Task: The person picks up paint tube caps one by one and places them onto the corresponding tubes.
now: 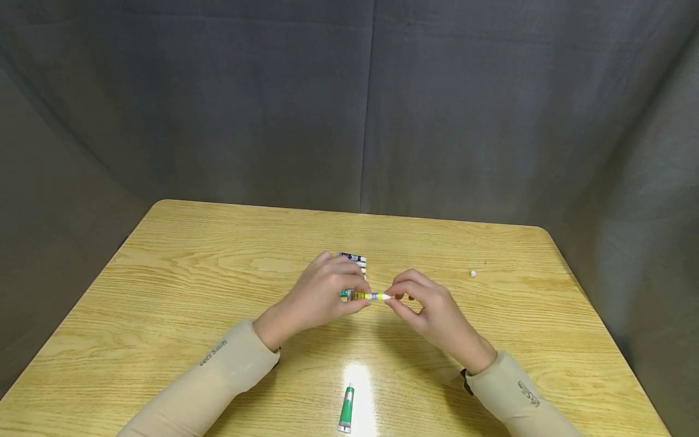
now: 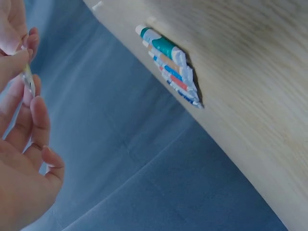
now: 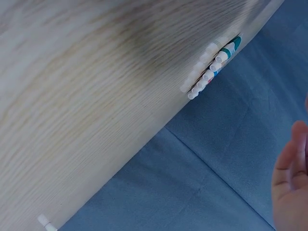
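My left hand [image 1: 332,285] pinches a small yellow paint tube [image 1: 374,296] between thumb and fingers, holding it level above the table. On the tube's right end, my right hand [image 1: 428,306] pinches the white cap [image 1: 386,297] with thumb and forefinger. Whether the cap is turned loose cannot be seen. Behind the left hand lies a row of several paint tubes [image 1: 352,257], partly hidden by it; the left wrist view shows a teal-banded tube [image 2: 161,44] at one end of that row. In the right wrist view only some fingers of the right hand [image 3: 293,183] appear at the edge.
A green paint tube [image 1: 346,409] lies by itself near the front of the wooden table [image 1: 164,291], its narrow end pointing away from me. To the right rests a small white cap [image 1: 473,274]. A dark curtain [image 1: 273,109] hangs behind the table.
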`<state>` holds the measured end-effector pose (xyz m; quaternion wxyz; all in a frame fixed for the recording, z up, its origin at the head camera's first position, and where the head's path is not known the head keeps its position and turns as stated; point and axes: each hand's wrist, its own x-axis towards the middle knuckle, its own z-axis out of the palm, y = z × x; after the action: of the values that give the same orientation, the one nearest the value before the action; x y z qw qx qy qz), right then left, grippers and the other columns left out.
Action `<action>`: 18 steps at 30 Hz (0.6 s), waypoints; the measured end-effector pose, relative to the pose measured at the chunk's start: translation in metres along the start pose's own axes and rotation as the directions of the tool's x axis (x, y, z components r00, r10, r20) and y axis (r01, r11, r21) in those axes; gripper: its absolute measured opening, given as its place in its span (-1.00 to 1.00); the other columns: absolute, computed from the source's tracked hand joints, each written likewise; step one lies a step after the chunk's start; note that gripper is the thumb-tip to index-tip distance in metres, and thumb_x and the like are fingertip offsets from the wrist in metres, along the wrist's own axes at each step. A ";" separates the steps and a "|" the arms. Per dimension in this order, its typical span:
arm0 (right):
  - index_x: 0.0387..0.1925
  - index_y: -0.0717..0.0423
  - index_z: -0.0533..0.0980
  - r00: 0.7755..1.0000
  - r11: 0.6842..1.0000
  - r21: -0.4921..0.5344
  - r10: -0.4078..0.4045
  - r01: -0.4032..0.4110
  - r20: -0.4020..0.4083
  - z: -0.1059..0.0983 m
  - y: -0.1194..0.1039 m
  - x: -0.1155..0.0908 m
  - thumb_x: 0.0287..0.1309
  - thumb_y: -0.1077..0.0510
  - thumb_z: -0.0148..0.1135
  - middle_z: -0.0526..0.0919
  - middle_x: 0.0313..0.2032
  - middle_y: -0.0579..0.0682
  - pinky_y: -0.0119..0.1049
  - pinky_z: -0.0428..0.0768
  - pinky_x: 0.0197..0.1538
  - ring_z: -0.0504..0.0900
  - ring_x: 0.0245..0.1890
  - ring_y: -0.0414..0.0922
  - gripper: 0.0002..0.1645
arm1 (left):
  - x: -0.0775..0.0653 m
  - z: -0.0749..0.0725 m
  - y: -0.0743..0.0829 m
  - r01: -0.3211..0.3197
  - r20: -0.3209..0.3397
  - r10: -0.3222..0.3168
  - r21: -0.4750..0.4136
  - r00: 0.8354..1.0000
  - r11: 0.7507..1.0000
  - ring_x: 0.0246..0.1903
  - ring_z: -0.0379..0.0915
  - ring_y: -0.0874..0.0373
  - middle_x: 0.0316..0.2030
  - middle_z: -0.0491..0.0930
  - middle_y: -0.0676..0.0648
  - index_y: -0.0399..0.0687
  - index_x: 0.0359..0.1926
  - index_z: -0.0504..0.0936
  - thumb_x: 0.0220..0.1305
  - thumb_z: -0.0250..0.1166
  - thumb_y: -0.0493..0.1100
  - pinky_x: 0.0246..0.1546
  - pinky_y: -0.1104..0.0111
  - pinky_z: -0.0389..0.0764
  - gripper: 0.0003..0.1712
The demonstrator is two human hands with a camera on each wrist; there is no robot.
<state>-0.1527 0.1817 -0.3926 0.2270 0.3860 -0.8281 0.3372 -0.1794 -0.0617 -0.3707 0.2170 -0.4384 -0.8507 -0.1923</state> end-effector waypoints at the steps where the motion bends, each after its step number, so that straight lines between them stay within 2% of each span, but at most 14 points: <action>1: -0.26 0.11 0.67 1.000 1.000 0.006 -0.005 0.005 -0.001 0.001 0.000 0.000 0.10 0.40 0.47 0.67 -0.22 -0.09 -0.53 0.62 -0.17 0.65 -0.30 -0.24 -0.79 | 0.000 0.001 0.000 -0.005 -0.003 0.005 0.005 1.000 1.000 -0.24 0.61 0.27 -0.30 0.75 0.19 0.15 -0.35 0.82 0.10 0.61 0.01 -0.21 0.38 0.39 -0.86; 6: -0.28 0.14 0.67 0.999 0.997 0.067 0.028 -0.029 0.021 0.003 0.001 -0.002 0.30 0.27 0.36 0.67 -0.24 -0.09 -0.35 0.68 -0.24 0.61 -0.30 -0.26 -0.99 | -0.002 0.007 -0.001 -0.028 -0.013 0.028 0.041 1.000 0.999 -0.22 0.62 0.26 -0.29 0.75 0.17 0.14 -0.33 0.82 0.08 0.62 -0.02 -0.17 0.36 0.40 -0.84; 7: -0.28 0.15 0.67 0.999 0.996 0.075 0.042 -0.044 0.028 0.004 0.001 -0.002 0.33 0.25 0.34 0.67 -0.25 -0.10 -0.33 0.68 -0.25 0.60 -0.30 -0.27 -0.95 | -0.002 0.008 -0.001 -0.034 -0.017 0.034 0.051 0.999 0.998 -0.21 0.63 0.25 -0.29 0.76 0.17 0.13 -0.32 0.83 0.07 0.63 -0.02 -0.17 0.36 0.40 -0.83; 11: -0.30 0.13 0.66 0.994 0.992 0.078 0.091 -0.095 0.052 0.004 0.002 -0.003 0.28 0.30 0.37 0.67 -0.26 -0.11 -0.31 0.67 -0.26 0.58 -0.31 -0.30 -0.96 | -0.002 0.010 0.001 -0.059 -0.034 0.063 0.103 0.997 0.993 -0.17 0.65 0.21 -0.29 0.77 0.15 0.12 -0.32 0.83 0.07 0.62 -0.01 -0.12 0.34 0.44 -0.83; 14: -0.30 0.10 0.67 0.989 0.989 0.068 0.129 -0.134 0.076 0.004 0.002 -0.004 0.22 0.36 0.40 0.67 -0.28 -0.13 -0.32 0.66 -0.27 0.56 -0.32 -0.32 -0.89 | -0.002 0.010 0.003 -0.074 -0.042 0.080 0.135 0.996 0.988 -0.17 0.65 0.21 -0.30 0.76 0.15 0.11 -0.33 0.83 0.09 0.61 -0.01 -0.10 0.33 0.46 -0.84; 18: -0.30 0.10 0.69 0.977 0.979 0.059 0.188 -0.195 0.106 0.004 0.002 -0.005 0.28 0.27 0.38 0.68 -0.28 -0.14 -0.34 0.64 -0.29 0.55 -0.32 -0.34 -0.97 | -0.003 0.013 0.003 -0.066 -0.024 0.070 0.154 0.997 0.986 -0.15 0.66 0.20 -0.30 0.75 0.15 0.13 -0.32 0.83 0.11 0.60 0.02 -0.10 0.32 0.47 -0.84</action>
<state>-0.1518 0.1823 -0.3988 0.1383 0.3286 -0.8595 0.3663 -0.1781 -0.0557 -0.3828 0.2690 -0.4463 -0.8443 -0.1253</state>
